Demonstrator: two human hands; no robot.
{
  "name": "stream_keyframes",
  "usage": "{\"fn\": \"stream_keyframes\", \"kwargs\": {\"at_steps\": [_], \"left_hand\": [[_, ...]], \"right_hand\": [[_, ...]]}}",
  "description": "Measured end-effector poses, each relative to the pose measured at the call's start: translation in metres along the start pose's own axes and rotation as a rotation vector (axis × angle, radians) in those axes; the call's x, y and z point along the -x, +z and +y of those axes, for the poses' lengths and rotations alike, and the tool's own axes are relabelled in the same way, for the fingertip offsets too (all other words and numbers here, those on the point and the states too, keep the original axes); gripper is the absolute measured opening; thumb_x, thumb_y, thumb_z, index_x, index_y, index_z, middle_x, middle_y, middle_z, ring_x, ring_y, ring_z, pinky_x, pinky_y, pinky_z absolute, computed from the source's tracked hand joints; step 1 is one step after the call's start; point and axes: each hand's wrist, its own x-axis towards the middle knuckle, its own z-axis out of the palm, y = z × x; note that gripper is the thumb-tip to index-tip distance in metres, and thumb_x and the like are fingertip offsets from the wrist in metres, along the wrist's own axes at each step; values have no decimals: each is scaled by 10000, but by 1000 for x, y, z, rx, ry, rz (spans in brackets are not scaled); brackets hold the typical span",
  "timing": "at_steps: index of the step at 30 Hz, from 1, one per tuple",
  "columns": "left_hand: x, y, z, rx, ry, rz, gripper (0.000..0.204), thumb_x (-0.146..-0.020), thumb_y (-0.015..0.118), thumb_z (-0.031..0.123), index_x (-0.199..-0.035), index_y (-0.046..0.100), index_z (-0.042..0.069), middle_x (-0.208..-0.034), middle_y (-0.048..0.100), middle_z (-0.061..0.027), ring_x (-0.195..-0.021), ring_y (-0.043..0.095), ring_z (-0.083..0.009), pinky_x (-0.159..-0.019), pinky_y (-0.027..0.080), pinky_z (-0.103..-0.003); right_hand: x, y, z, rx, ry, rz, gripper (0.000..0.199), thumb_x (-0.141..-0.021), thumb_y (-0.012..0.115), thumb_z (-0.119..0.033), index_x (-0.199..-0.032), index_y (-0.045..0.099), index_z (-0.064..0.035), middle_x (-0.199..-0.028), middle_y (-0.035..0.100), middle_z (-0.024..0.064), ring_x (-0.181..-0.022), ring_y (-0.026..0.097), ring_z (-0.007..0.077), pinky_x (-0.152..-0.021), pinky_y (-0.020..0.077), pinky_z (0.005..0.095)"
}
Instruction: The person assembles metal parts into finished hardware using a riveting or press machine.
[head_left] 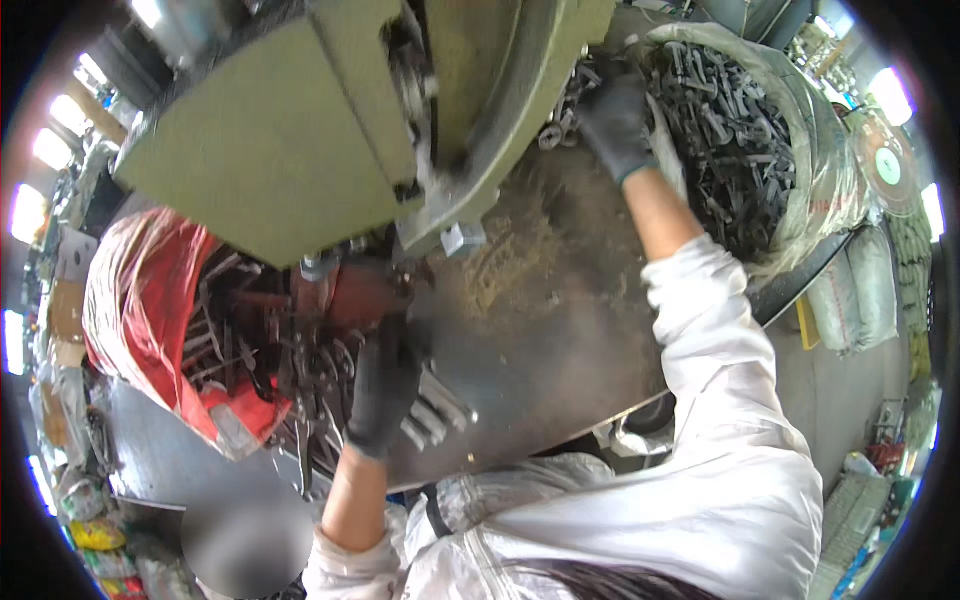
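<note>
My left hand (pixel 385 390), in a dark glove, is over the near left part of the worktable (pixel 560 330). Beside it lie several flat grey metal pieces (pixel 437 408), and a heap of long dark metal parts (pixel 310 380) is on its other side. Its fingers are blurred against the dark background. My right hand (pixel 615 120), also gloved, reaches to the far side, by a small pile of metal parts (pixel 562 125) next to a white sack (pixel 835 170) full of similar pieces. Its fingertips are hard to make out.
A big green machine (pixel 270 140) overhangs the table's far left. An opened red sack (pixel 150 310) with metal parts stands at the left. Pale filled sacks (pixel 850 295) are at the right. A round grey blurred shape (pixel 247 540) shows at lower left.
</note>
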Motion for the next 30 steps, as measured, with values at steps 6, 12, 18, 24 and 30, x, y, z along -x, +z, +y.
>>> {"fn": "stream_keyframes", "kwargs": {"at_steps": [6,12,18,24,30], "left_hand": [[-8,17,1,-138,325,94,189,-1046,541,188,-1092,573,8,-855,638,-271,-812,633,-485,-655,467,-540],[12,7,-13,-407,344,71,225,-848,702,51,-1045,594,60,-1002,579,-159,-872,660,-355,-665,522,-468],[10,30,-2,-134,436,189,220,-1037,572,181,-1100,600,-28,-941,655,-255,-779,631,-474,-703,504,-513],[19,17,2,715,-256,9,405,-1061,558,249,-1321,538,-61,-1178,686,-138,-940,704,-243,-970,572,-381],[-10,8,-8,549,-28,132,360,-1038,577,301,-1169,614,-32,-864,683,-147,-870,696,-212,-761,547,-368]], "right_hand": [[-37,119,99,103,310,-237,596,-905,749,-370,-1340,599,9,-1233,674,303,-1134,678,396,-967,531,474],[52,50,100,-538,130,-61,494,-856,725,-134,-1327,606,-46,-1203,678,243,-1134,638,444,-973,525,483],[149,-7,66,-1068,358,-215,545,-907,628,-30,-1430,536,-155,-1257,669,144,-1125,660,345,-825,571,395],[117,-89,49,-716,344,82,288,-1022,636,-199,-1253,690,-37,-1089,759,172,-954,742,170,-762,569,333],[136,-141,-149,-2163,712,-834,235,-988,684,-186,-1162,718,-33,-1058,746,121,-922,735,171,-808,606,312]]}}
